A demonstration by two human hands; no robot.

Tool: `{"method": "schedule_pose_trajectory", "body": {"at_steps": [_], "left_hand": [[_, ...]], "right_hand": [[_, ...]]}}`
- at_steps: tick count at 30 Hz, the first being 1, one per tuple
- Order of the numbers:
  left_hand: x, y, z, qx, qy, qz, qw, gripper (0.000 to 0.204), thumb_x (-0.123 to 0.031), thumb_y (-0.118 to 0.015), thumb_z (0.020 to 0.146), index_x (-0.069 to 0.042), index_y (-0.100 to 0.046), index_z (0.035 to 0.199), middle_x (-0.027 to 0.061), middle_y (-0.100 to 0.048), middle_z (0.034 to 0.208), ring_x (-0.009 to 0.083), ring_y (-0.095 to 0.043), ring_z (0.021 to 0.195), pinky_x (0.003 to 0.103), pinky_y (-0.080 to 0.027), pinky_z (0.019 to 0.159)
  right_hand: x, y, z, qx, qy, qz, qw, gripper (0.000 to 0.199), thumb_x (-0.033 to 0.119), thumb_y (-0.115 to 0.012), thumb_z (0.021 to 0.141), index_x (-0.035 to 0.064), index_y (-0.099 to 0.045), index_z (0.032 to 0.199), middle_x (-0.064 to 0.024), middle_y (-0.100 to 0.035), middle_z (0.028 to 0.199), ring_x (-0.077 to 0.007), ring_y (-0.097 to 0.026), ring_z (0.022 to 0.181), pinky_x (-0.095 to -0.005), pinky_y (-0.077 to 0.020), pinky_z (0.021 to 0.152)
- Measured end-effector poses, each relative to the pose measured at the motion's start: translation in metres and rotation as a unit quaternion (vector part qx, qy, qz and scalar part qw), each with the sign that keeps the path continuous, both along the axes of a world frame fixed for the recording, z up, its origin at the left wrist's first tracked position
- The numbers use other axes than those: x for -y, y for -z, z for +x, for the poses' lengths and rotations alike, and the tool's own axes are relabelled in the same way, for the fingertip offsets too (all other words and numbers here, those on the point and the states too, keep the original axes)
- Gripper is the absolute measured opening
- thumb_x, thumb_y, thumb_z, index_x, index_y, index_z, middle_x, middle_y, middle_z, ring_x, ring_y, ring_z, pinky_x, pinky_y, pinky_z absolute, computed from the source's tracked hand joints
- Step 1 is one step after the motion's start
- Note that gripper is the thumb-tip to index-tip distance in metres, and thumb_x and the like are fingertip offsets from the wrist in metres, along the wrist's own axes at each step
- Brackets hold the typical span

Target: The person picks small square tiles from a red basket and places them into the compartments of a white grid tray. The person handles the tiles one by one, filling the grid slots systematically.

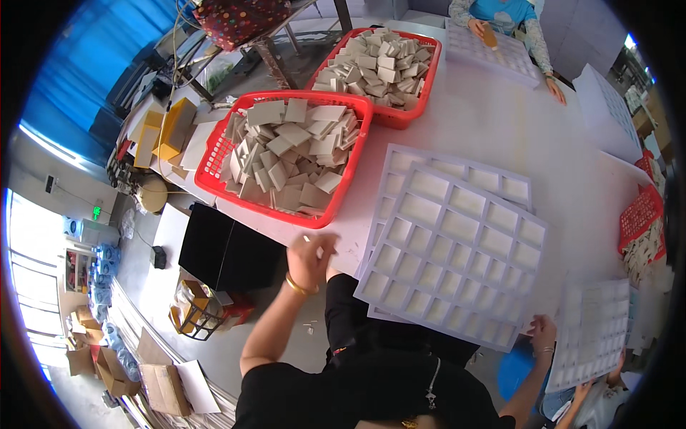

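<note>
My left hand [307, 261], a gold bangle at its wrist, is raised by the table's near edge beside a red basket [348, 182]. Its fingers are curled, and a small pale piece shows at their tips; its kind is too small to make out. Flat grey-white rectangular pieces [275, 154] fill that basket. In front of me a white tray with many rectangular compartments [457, 247] lies askew on a similar tray [514, 187]. My right hand [543, 334] is beside the upper tray's near right corner, its fingers loosely bent and apart, with nothing visible in them.
Behind stands another red basket [427, 79] of the same pieces. Across the white table [493, 121], a person's hands are at another compartment tray [464, 46]. At right, someone holds a tray [589, 332] near a red basket [639, 218]. A black box [229, 247] stands left.
</note>
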State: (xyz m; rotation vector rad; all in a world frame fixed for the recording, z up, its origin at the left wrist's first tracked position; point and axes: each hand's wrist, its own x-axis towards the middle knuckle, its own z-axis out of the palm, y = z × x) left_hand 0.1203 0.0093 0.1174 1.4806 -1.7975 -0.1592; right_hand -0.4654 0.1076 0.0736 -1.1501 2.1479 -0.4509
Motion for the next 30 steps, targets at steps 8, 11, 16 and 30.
{"method": "schedule_pose_trajectory", "body": {"at_steps": [8,11,16,30], "left_hand": [[0.186,-0.006,0.067,0.209,-0.011,0.077,0.975,0.056,-0.005,-0.066,0.074,-0.014,-0.046,0.125,0.0112,-0.051,0.127,0.0345,-0.051,0.113,0.044,-0.045,0.092],[0.235,0.011,0.079,0.266,0.019,0.216,0.939,0.08,-0.011,-0.075,0.066,-0.017,-0.038,0.136,0.0109,-0.042,0.139,0.0353,-0.044,0.123,0.044,-0.038,0.103],[0.261,-0.004,0.069,0.378,0.055,0.215,0.899,0.085,-0.023,-0.082,0.06,-0.02,-0.042,0.135,0.0077,-0.045,0.134,0.0351,-0.045,0.12,0.044,-0.043,0.098],[0.203,-0.008,0.087,0.209,0.086,0.02,0.974,0.055,-0.017,-0.075,0.067,-0.009,-0.052,0.117,0.0082,-0.06,0.11,0.0299,-0.056,0.104,0.039,-0.043,0.096]], "right_hand": [[0.063,-0.02,0.036,-0.027,-0.044,-0.245,0.968,0.015,0.009,-0.054,0.089,0.0004,-0.062,0.1,-0.0093,-0.065,0.081,-0.0136,-0.062,0.071,-0.0257,-0.049,0.06],[0.07,-0.027,0.055,-0.045,-0.087,-0.286,0.953,0.014,0.01,-0.057,0.088,-0.0001,-0.063,0.096,-0.0076,-0.065,0.08,-0.0115,-0.06,0.069,-0.0236,-0.0467,0.057],[0.063,-0.04,0.079,0.001,-0.071,-0.276,0.959,0.013,0.01,-0.06,0.086,0.0003,-0.064,0.094,-0.0076,-0.065,0.079,-0.0099,-0.058,0.067,-0.0225,-0.0444,0.054],[0.109,-0.066,0.164,0.07,-0.202,-0.288,0.933,0.013,0.009,-0.061,0.085,0.0035,-0.065,0.096,-0.0087,-0.066,0.082,-0.018,-0.063,0.071,-0.0275,-0.0494,0.058]]}}
